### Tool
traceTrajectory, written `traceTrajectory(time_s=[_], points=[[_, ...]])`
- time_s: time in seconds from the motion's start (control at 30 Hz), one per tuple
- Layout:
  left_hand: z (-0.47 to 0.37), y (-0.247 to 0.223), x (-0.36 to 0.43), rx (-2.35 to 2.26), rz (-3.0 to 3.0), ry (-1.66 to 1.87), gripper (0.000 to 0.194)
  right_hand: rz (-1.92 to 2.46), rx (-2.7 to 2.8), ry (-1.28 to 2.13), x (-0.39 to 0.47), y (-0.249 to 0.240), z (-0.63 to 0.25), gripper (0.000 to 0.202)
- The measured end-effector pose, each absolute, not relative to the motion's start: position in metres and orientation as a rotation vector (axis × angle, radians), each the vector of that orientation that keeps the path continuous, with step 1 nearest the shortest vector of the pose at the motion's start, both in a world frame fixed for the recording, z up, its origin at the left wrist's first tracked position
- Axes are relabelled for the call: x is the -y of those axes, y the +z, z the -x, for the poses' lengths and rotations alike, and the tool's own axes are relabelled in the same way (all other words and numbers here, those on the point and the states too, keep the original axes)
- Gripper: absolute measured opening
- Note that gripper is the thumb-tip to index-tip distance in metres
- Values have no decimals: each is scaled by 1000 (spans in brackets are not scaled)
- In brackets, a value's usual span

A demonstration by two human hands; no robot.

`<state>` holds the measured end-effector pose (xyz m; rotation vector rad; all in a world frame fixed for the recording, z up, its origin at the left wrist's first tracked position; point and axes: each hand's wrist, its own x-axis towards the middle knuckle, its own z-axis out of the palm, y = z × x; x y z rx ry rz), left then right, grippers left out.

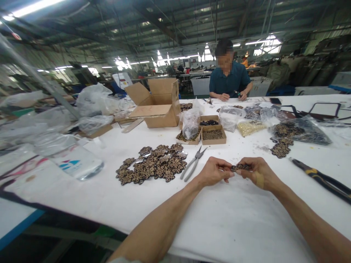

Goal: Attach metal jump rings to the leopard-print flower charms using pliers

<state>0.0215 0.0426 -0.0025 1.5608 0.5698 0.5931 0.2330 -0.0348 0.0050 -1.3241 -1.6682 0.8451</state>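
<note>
Between my two hands, just above the white table, is a small leopard-print patch (240,167) with a dark edge. The fingers of my left hand (216,171) pinch its left end. My right hand (256,173), with a yellowish plaster or tape near the thumb, closes on the other end; the fingers cover much of the patch. Left of my left hand lie grey-handled pliers (194,163), their jaws pointing away. Beyond them spreads a pile of flower-shaped leopard-print patches (156,164). More such patches (281,148) lie past my right hand.
Small cardboard trays of metal bits (213,136) stand ahead, by an open cardboard box (161,115). Black-and-yellow pliers (320,179) lie at right. Plastic bags (251,128) and a clear bag with a blue logo (79,160) rest on the table (131,210). A co-worker (230,78) sits opposite.
</note>
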Motion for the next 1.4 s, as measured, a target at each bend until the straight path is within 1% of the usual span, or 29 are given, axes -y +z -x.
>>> traceTrajectory(time_s=[0.2,0.37,0.53,0.73,0.97,1.07,1.23,1.4], points=[[-23,-2,-42,-610,-1610,633,41,1311,1649,879,36,6,-234,18],[-22,1,-43,-591,-1583,612,45,1301,1651,886,35,6,-234,20],[-21,1,-43,-592,-1579,580,42,1302,1660,879,36,8,-234,18],[-23,2,-39,-604,-1583,641,45,1296,1651,899,36,8,-234,17],[-24,-3,-37,-612,-1639,722,37,1284,1654,889,37,8,-235,17],[-24,-5,-36,-650,-1663,757,37,1282,1680,824,38,7,-233,19],[-21,0,-34,-695,-1728,775,36,1239,1708,558,42,10,-223,17],[-15,12,-34,-676,-1976,770,27,1191,1677,557,42,9,-220,16]])
